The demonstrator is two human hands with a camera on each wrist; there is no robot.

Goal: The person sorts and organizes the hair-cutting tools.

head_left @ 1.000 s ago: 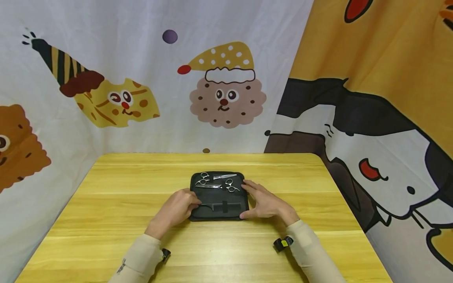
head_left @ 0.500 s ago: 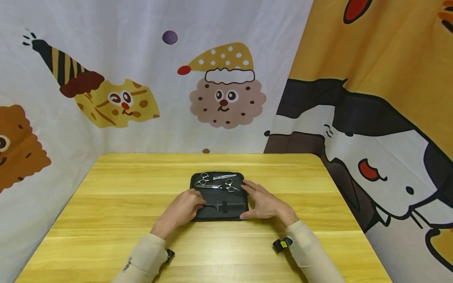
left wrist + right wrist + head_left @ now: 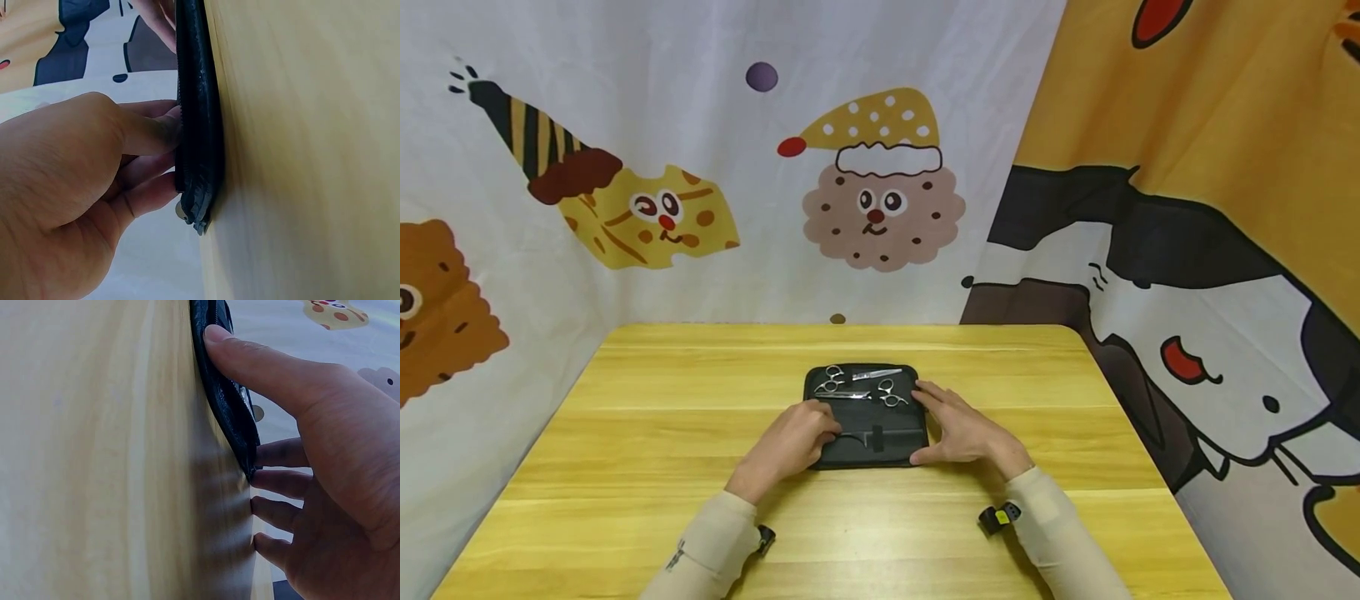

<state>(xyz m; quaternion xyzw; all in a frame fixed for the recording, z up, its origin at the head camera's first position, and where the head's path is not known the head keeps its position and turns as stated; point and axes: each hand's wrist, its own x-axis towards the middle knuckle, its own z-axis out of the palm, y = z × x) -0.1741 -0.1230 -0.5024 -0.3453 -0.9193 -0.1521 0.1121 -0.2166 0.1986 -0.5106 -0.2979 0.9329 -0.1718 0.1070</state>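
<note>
A black zip case (image 3: pixel 850 414) lies unfolded on the wooden table (image 3: pixel 880 533). My left hand (image 3: pixel 793 439) is at its left side and pinches the thin tail of a black comb (image 3: pixel 853 437). The comb's toothed part runs under a small black loop (image 3: pixel 877 438), dark against dark. My right hand (image 3: pixel 968 429) rests at the case's right edge, fingers spread and thumb (image 3: pixel 219 335) on the rim. Behind the comb, two silver pairs of scissors lie in the case: the upper pair (image 3: pixel 831 379) has its handles left, the lower pair (image 3: pixel 891 393) has them right.
A white curtain (image 3: pixel 700 100) with cartoon figures hangs behind the table, and an orange one (image 3: pixel 1075 100) with a large cartoon animal is on the right. A small black device (image 3: pixel 998 518) is strapped to the right wrist.
My left hand has moved a little to the right with the comb, and the comb has slid farther rightward through the loop. The right hand and the case stay in place.
</note>
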